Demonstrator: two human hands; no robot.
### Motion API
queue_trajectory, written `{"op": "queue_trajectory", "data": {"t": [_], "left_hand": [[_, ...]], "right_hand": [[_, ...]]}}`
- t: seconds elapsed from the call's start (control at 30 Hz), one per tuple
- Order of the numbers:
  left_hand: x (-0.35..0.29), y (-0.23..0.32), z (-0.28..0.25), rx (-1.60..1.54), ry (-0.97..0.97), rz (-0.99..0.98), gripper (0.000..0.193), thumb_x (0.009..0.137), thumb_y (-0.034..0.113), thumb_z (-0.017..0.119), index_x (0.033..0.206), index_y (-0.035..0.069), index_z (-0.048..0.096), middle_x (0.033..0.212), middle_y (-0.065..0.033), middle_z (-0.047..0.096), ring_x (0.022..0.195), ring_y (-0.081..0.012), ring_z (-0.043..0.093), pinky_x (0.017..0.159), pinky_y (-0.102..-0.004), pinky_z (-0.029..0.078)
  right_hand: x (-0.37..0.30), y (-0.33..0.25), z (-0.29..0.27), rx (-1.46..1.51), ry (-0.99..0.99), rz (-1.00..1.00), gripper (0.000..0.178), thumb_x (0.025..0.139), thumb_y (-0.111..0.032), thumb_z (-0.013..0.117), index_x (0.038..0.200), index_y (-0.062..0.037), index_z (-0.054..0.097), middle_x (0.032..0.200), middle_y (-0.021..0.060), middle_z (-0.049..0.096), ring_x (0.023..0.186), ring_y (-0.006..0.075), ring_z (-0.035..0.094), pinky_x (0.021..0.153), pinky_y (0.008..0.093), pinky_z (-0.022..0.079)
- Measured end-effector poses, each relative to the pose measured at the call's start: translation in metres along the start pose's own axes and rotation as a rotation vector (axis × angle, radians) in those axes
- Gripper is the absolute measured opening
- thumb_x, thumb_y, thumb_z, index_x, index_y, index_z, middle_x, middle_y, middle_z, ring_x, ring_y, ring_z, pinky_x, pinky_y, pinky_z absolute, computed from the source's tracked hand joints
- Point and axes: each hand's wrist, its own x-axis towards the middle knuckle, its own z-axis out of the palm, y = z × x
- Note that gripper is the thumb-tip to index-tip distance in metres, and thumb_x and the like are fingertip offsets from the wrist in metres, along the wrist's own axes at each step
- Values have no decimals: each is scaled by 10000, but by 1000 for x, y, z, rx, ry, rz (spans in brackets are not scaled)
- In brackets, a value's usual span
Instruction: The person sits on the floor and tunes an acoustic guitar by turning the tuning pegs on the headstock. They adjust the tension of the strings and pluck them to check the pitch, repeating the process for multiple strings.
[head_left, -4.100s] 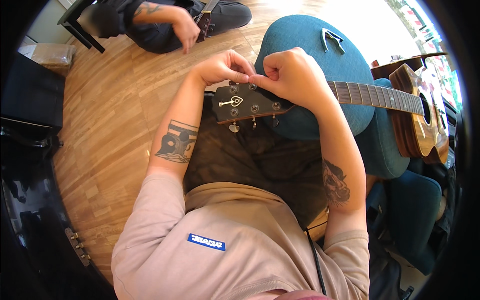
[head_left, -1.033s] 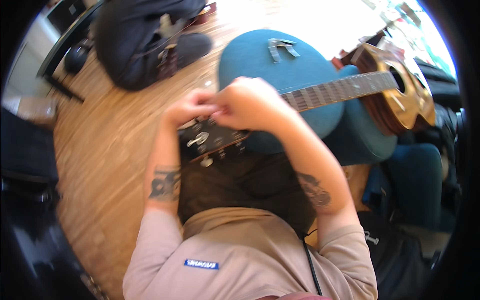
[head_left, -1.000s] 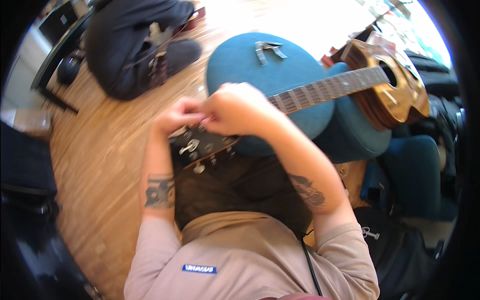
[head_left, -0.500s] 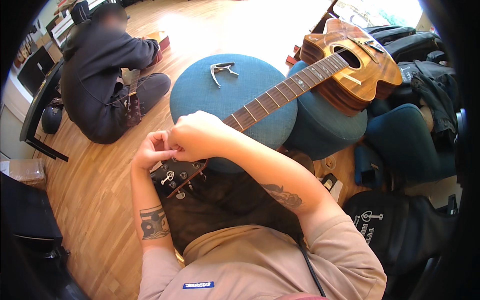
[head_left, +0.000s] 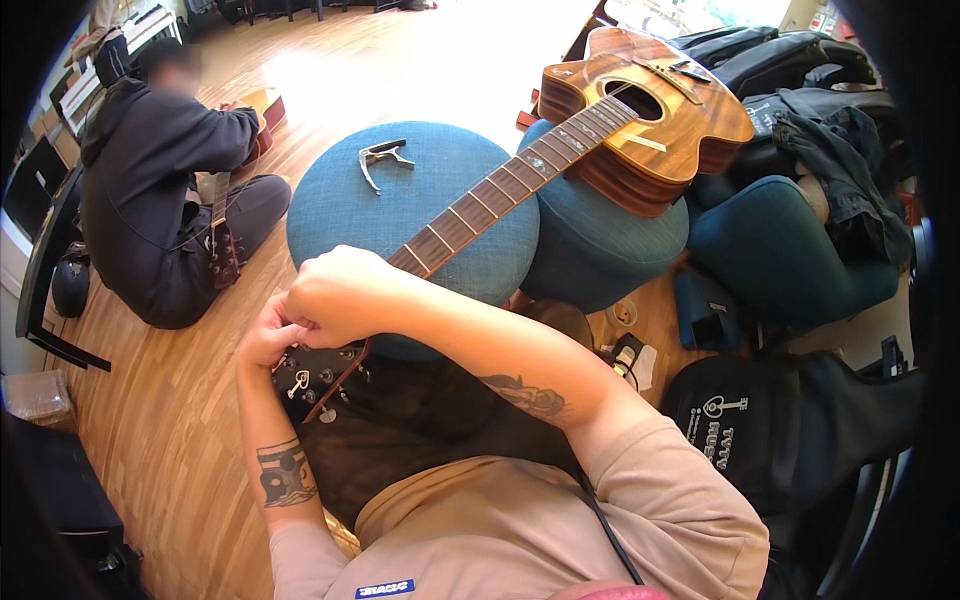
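An acoustic guitar (head_left: 715, 125) lies face up across two blue round stools, its body on the far right one. The neck (head_left: 490, 205) slants down toward me, and its dark headstock (head_left: 325, 380) with several metal tuning pegs rests over my lap. At the headstock's upper end, my left hand (head_left: 264, 332) is closed in a pinch. My right hand (head_left: 340, 293) is closed against it, with its back turned up and hiding most of its fingers. Anything between the fingertips is too small to make out. A silver capo (head_left: 384, 162) sits on the nearer stool (head_left: 325, 225).
A person in dark clothes (head_left: 150, 210) sits on the floor at the left with another guitar (head_left: 262, 115). Black gig bags and a denim jacket (head_left: 840, 150) are heaped far right. Another black bag (head_left: 770, 420) lies near my right arm. A cardboard box (head_left: 38, 398) stands far left.
My view has shifted, so stools, guitar and person appear further left. Both hands stay together at the headstock in nearly the same pinch.
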Motion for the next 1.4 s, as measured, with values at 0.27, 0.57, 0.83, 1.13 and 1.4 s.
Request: {"op": "queue_trajectory", "data": {"t": [0.27,0.57,0.83,1.13,1.4], "left_hand": [[-10,-3,-11,10,-79,-1,265,829,138,769,1021,-31,699,962,-47,717,874,-114,653,804,-264,503],[-2,-13,-6,110,72,6,129,881,105,659,870,-5,726,829,-9,698,764,-56,602,688,-243,463],[-22,4,-11,46,67,36,218,786,28,780,963,23,652,939,-55,709,866,-126,664,741,-254,506],[5,-9,-12,135,-97,88,192,855,181,754,856,67,600,752,62,554,683,-30,502,602,-200,397],[0,3,5,54,-109,91,158,911,172,704,962,57,609,826,51,604,756,-28,539,655,-197,423]], "right_hand": [[-2,-2,-1,-6,-19,25,220,724,-310,682,668,-97,674,658,129,659,626,338,667,556,423,527],[0,-2,3,-37,28,-18,217,733,-298,669,669,-91,649,640,131,647,615,342,662,546,430,524],[3,-3,4,-46,12,-20,210,760,-343,671,689,-146,681,635,116,649,641,335,669,574,438,534],[0,-5,5,-43,16,45,209,748,-329,727,703,-127,704,661,103,673,642,315,676,607,412,548],[-4,-12,4,-53,90,-36,128,798,-267,697,785,-143,670,624,84,648,595,315,647,560,418,508]]}}
